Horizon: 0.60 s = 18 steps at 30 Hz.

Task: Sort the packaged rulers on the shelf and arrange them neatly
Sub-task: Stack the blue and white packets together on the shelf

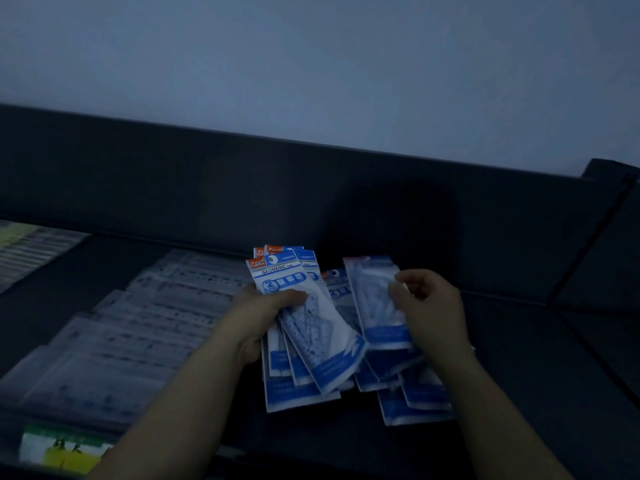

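Note:
My left hand (258,317) grips a fanned stack of blue-and-white packaged rulers (308,327) marked "GEOMETRIC", thumb across the top pack. My right hand (427,306) pinches one more blue-and-white pack (375,299) by its right edge, held upright beside the stack. Below both hands several similar packs (412,396) lie loosely overlapped on the dark shelf (519,375).
Rows of clear packaged rulers (149,323) lie overlapped on the shelf to the left. A greenish pack (27,251) sits at far left. A yellow-green shelf label (65,452) is at the front edge. A dark back panel (311,188) and a divider (588,244) bound the shelf.

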Motion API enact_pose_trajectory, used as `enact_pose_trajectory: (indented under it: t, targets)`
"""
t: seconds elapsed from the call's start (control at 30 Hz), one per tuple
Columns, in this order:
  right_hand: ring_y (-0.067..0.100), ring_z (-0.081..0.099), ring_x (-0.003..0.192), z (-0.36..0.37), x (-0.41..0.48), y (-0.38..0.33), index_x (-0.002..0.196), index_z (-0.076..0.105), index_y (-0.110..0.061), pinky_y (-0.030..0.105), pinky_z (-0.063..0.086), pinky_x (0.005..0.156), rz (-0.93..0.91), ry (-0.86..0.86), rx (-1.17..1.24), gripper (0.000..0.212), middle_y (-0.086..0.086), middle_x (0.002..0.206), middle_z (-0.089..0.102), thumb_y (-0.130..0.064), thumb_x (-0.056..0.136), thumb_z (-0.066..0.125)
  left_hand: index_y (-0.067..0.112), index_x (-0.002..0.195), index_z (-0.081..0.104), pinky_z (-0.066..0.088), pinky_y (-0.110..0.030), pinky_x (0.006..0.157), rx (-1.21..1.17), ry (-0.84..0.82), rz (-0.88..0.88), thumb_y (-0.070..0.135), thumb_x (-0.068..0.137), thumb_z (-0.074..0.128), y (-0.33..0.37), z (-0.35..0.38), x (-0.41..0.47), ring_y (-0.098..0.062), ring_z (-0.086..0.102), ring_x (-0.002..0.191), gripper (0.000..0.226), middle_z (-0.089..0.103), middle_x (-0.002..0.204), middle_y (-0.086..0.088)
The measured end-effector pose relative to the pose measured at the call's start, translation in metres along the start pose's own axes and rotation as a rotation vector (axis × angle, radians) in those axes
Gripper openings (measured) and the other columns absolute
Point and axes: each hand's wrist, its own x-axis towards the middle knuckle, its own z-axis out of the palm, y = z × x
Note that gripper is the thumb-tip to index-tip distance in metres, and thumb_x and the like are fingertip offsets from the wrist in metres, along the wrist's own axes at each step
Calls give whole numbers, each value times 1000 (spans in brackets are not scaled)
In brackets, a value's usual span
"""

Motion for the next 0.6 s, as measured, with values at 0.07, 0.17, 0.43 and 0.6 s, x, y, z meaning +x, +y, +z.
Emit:
enact_pose_trajectory:
  t: [0.07, 0.17, 0.43, 0.6]
  targets:
    - [13, 62, 77, 3, -2, -8, 92, 64, -20, 27, 52, 68, 49, -2, 172, 5, 2, 88, 66, -18, 88, 65, 3, 97, 68, 60, -43, 70, -13, -25, 17, 0, 74, 74, 0, 2, -3, -31, 71, 76, 24, 74, 91, -18]
    - [2, 60, 73, 12, -8, -13, 87, 64, -21, 19, 51, 65, 6, -117, 144, 5, -2, 84, 65, -17, 87, 67, 5, 96, 70, 57, -46, 82, -46, -42, 58, 10, 77, 75, 0, 5, -6, -32, 70, 84, 19, 74, 94, -18]
    - [5, 61, 80, 17, -10, -12, 118, 59, -21, 22, 50, 68, -29, -204, -257, 33, -8, 96, 66, -37, 89, 62, 3, 96, 68, 61, -34, 61, 13, -13, 84, -2, 74, 74, 0, 3, -5, -25, 71, 68, 24, 74, 89, -17]
    - [14, 55, 108, 9, -10, 2, 133, 50, -18, 27, 47, 88, 8, -329, -582, 84, -2, 127, 56, -62, 65, 72, 5, 90, 66, 59, -35, 54, 22, 54, 79, -5, 77, 70, 1, -2, 0, -23, 69, 58, 17, 72, 84, -17]
